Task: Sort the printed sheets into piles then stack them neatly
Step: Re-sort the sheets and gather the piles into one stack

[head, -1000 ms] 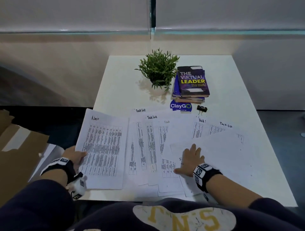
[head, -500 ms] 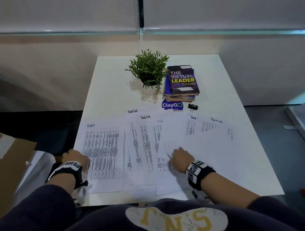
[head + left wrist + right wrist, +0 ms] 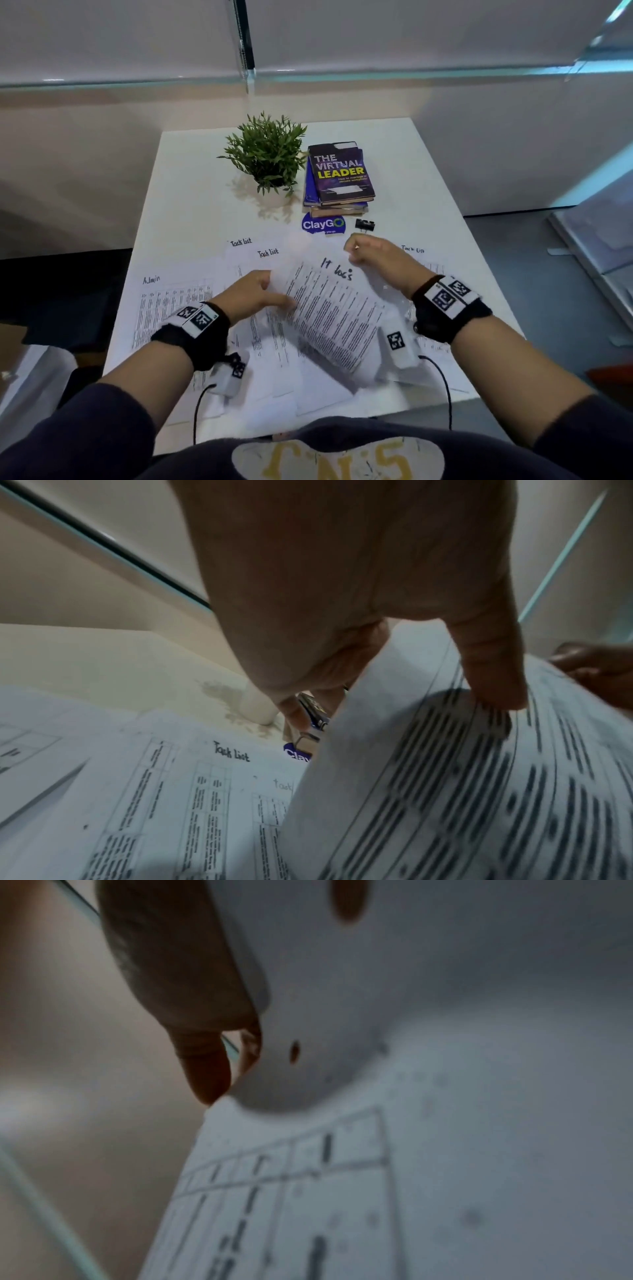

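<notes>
Printed sheets lie spread over the near half of the white table (image 3: 191,192). One sheet headed "IT logs" (image 3: 337,308) is lifted off the pile and tilted. My left hand (image 3: 255,294) pinches its left edge, thumb on top, as the left wrist view shows (image 3: 489,674). My right hand (image 3: 371,251) pinches the sheet's upper right corner (image 3: 219,1069). To the left lies a sheet headed "Admin" (image 3: 171,308). Sheets headed "Task list" (image 3: 255,250) fan out beneath the lifted one, and another shows at the right (image 3: 416,251).
A small potted plant (image 3: 267,157) stands at the back middle. A stack of books (image 3: 339,176) sits beside it, with a blue ClayGo sticker (image 3: 322,224) and a black binder clip (image 3: 364,225) just in front. The table's right side is bare.
My right hand has lifted off the spread and raised the IT logs sheet by its corner. My left hand has left the Admin sheet and moved right to pinch the lifted sheet.
</notes>
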{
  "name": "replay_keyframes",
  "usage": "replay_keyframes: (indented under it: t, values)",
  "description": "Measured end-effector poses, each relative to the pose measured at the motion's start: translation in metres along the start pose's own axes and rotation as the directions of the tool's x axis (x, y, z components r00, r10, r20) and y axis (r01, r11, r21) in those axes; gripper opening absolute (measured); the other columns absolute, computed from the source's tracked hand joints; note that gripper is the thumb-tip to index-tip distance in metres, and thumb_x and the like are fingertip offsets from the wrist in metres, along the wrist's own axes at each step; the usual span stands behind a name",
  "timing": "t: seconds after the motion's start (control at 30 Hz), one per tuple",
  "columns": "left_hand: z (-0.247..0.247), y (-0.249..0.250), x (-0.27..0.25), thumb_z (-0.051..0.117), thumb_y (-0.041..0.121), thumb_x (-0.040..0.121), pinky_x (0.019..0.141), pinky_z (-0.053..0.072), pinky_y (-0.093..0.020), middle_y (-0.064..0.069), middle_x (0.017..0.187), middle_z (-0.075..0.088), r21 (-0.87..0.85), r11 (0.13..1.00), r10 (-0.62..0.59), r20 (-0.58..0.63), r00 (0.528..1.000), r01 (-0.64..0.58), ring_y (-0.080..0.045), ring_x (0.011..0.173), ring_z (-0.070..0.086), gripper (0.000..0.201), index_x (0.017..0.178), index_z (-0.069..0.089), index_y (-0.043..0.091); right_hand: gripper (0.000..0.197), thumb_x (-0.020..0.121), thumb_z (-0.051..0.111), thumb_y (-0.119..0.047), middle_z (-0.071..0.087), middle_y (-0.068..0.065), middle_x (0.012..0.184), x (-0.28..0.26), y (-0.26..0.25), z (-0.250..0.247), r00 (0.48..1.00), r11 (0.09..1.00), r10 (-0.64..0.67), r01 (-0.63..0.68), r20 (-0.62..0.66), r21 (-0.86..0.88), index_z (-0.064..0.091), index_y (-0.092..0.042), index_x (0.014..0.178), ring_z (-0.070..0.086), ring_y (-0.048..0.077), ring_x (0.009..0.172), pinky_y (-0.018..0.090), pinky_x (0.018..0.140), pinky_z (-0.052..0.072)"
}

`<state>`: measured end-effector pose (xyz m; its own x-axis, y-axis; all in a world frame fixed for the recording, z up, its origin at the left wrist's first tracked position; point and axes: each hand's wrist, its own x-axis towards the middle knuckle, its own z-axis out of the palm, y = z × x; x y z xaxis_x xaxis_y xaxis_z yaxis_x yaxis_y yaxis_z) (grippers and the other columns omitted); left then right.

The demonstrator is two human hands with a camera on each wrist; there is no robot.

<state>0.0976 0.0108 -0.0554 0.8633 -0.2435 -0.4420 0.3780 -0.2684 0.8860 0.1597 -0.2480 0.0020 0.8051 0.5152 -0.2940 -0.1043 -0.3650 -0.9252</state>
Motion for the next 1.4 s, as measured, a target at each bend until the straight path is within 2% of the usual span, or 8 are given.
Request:
replay_keyframes:
  t: [0.2, 0.33, 0.43, 0.57, 0.83, 0.97, 1.13, 1.4]
  values:
    - [0.010, -0.001, 0.007, 0.079, 0.032, 0.078, 0.088, 0.052, -0.041, -0.006, 0.099, 0.076, -0.109, 0.993, 0.032, -0.154, 0.988, -0.049, -0.022, 0.091, 0.071, 0.022, 0.096, 0.075, 0.020, 0.014, 0.098, 0.057, -0.025, 0.067, 0.003, 0.102, -0.013, 0.066, -0.082, 0.911, 0.972, 0.223, -0.181, -0.348, 0.148, 0.063, -0.013, 0.101, 0.060, 0.017, 0.085, 0.030, 0.079, 0.044]
    - [-0.004, -0.018, 0.016, 0.070, 0.050, 0.083, 0.092, 0.047, -0.033, -0.005, 0.116, 0.070, -0.141, 0.989, -0.103, -0.421, 0.901, 0.047, -0.023, 0.097, 0.064, 0.047, 0.114, 0.066, 0.015, 0.027, 0.090, 0.064, -0.042, 0.057, 0.008, 0.110, -0.027, 0.169, -0.108, 0.695, 0.723, 0.533, -0.671, -0.482, -0.167, 0.056, -0.016, 0.085, 0.055, 0.023, 0.092, 0.033, 0.089, 0.045]
    - [-0.002, -0.031, 0.020, 0.068, 0.056, 0.082, 0.109, 0.038, -0.044, -0.010, 0.136, 0.058, -0.169, 0.969, -0.239, -0.472, 0.849, 0.179, -0.029, 0.124, 0.054, 0.073, 0.134, 0.053, 0.006, 0.085, 0.075, 0.073, -0.059, 0.046, 0.025, 0.137, -0.034, 0.222, -0.099, 0.440, 0.423, 0.702, -0.890, -0.560, -0.168, 0.045, -0.001, 0.130, 0.053, 0.038, 0.118, 0.044, 0.100, 0.041]
    - [0.010, -0.052, 0.020, 0.057, 0.026, 0.098, 0.086, 0.048, -0.036, -0.018, 0.119, 0.064, -0.088, 0.935, -0.339, -0.506, 0.793, 0.344, -0.037, 0.104, 0.062, 0.044, 0.133, 0.050, 0.000, 0.113, 0.065, 0.089, -0.041, 0.033, 0.028, 0.145, -0.041, 0.231, -0.081, 0.312, 0.430, 0.692, -0.902, -0.651, 0.025, 0.017, -0.004, 0.145, 0.043, 0.047, 0.129, 0.053, 0.103, 0.043]
    - [0.017, -0.076, 0.018, 0.062, 0.006, 0.089, 0.063, 0.047, -0.031, -0.015, 0.106, 0.061, 0.160, 0.866, -0.358, -0.463, 0.811, 0.473, -0.028, 0.084, 0.061, 0.034, 0.118, 0.044, 0.007, 0.024, 0.082, 0.071, -0.006, 0.058, 0.014, 0.100, -0.041, 0.230, -0.078, 0.529, 0.616, 0.545, -0.779, -0.651, -0.118, 0.051, -0.006, 0.096, 0.060, 0.031, 0.093, 0.030, 0.072, 0.044]
    - [0.017, -0.076, 0.016, 0.058, 0.005, 0.090, 0.060, 0.045, -0.027, -0.012, 0.103, 0.060, 0.251, 0.864, -0.283, -0.478, 0.831, 0.438, -0.027, 0.084, 0.059, 0.028, 0.116, 0.048, 0.006, 0.042, 0.082, 0.073, -0.021, 0.045, 0.003, 0.069, -0.040, 0.223, -0.063, 0.643, 0.683, 0.426, -0.690, -0.637, -0.241, 0.037, -0.017, 0.062, 0.045, 0.019, 0.063, 0.028, 0.049, 0.025]
    - [0.009, -0.073, 0.014, 0.057, 0.006, 0.093, 0.087, 0.052, -0.048, -0.014, 0.104, 0.060, 0.221, 0.891, -0.239, -0.516, 0.823, 0.397, -0.038, 0.101, 0.059, 0.027, 0.119, 0.051, 0.008, 0.047, 0.081, 0.072, -0.045, 0.033, 0.017, 0.142, -0.037, 0.216, -0.046, 0.629, 0.547, 0.488, -0.760, -0.605, -0.351, 0.060, -0.019, 0.119, 0.033, 0.036, 0.127, 0.041, 0.094, 0.041]
    - [0.000, -0.074, 0.009, 0.060, 0.005, 0.091, 0.090, 0.052, -0.055, -0.016, 0.108, 0.061, 0.078, 0.928, -0.264, -0.552, 0.791, 0.364, -0.038, 0.100, 0.060, 0.037, 0.126, 0.051, 0.011, 0.047, 0.079, 0.070, -0.040, 0.030, 0.013, 0.137, -0.029, 0.206, -0.031, 0.636, 0.488, 0.467, -0.765, -0.615, -0.421, 0.054, -0.022, 0.119, 0.034, 0.034, 0.123, 0.041, 0.098, 0.036]
